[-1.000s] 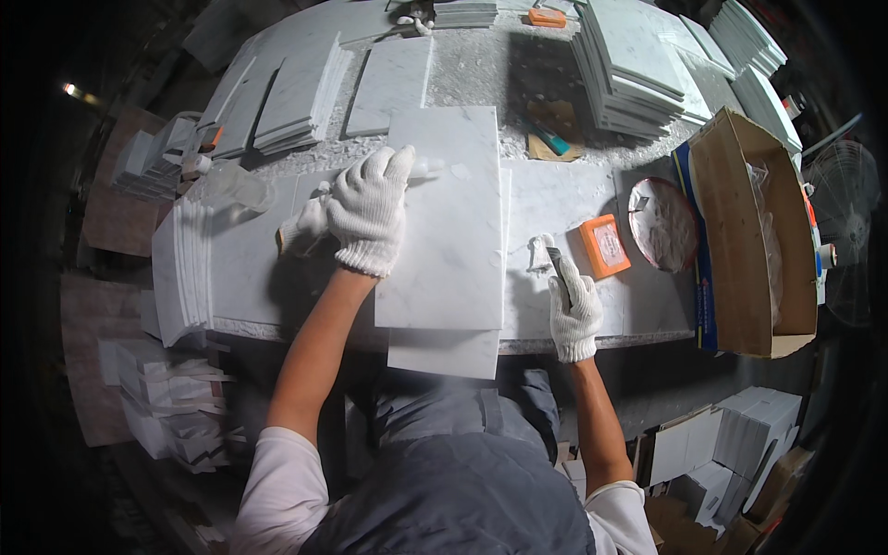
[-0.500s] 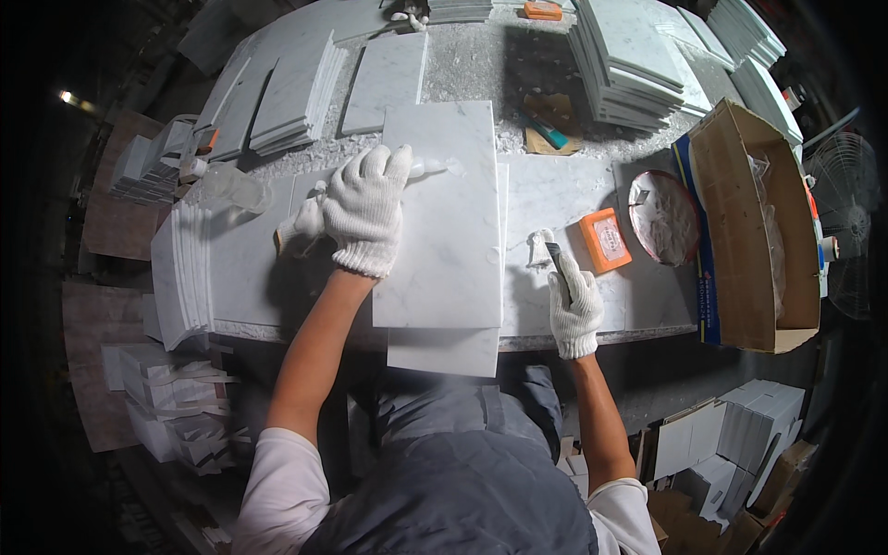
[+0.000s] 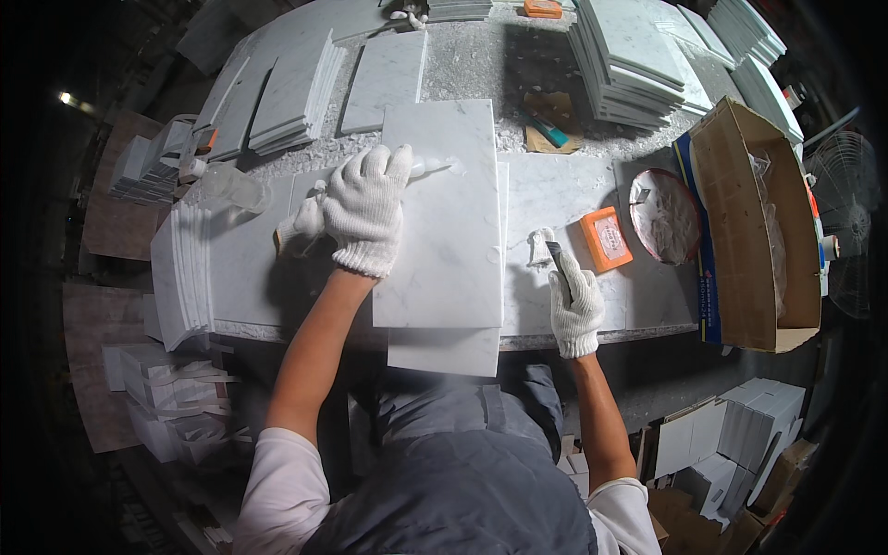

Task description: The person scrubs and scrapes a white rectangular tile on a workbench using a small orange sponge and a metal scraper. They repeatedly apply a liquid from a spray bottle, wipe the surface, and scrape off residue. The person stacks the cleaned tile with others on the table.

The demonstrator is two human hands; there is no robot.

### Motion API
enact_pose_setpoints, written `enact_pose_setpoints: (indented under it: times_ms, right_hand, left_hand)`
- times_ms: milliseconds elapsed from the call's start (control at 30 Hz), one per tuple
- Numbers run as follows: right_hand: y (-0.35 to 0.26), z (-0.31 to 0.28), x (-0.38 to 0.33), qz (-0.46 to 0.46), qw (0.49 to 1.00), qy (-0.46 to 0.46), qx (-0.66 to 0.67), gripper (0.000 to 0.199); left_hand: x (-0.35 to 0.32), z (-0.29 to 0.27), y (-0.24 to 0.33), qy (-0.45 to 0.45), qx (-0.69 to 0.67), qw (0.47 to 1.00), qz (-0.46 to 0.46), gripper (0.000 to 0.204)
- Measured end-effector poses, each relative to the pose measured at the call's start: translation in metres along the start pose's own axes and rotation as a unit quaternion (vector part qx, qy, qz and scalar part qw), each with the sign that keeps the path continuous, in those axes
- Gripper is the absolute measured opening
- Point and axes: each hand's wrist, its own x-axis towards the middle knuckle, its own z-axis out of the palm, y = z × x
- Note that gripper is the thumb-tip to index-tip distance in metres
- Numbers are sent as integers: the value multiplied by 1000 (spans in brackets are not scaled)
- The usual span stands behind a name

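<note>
A pale marble tile [image 3: 453, 250] lies lengthwise before me, on top of other tiles. My left hand [image 3: 368, 208], in a white knit glove, rests over its left edge. The fingers are closed round a whitish squeeze bottle, mostly hidden, whose nozzle [image 3: 430, 166] points right across the tile. A small wet-looking spot shows by the nozzle's tip. Beside that hand is a crumpled off-white thing [image 3: 301, 229] I cannot make out. To the right, my gloved right hand [image 3: 575, 307] grips a dark-handled putty knife [image 3: 555, 250]; white paste [image 3: 540, 248] is at its tip.
An orange box [image 3: 606, 240] and a round dish of white paste [image 3: 664, 217] sit right of my right hand. Beyond stands an open carton [image 3: 758, 227]. Tile stacks [image 3: 629, 65] line the far side. A teal-handled tool [image 3: 549, 132] lies on brown paper. A fan [image 3: 846, 217] is far right.
</note>
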Motion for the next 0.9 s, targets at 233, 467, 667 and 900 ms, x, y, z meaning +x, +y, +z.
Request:
enact_pose_setpoints:
  times_ms: [233,467,667,900]
  right_hand:
    - [-1,0,2,-8,1000,5,2,64]
    - [-3,-8,-1,28,997,-23,70,44]
    - [32,-45,-1,120,975,36,182,43]
    - [78,-109,37,129,989,30,65,39]
  left_hand:
    - [7,-17,4,-32,14,999,13,45]
    - [5,-15,3,-12,-15,1000,-11,47]
    - [10,-28,7,-75,-81,991,-80,46]
    - [9,-26,7,20,-344,923,-173,42]
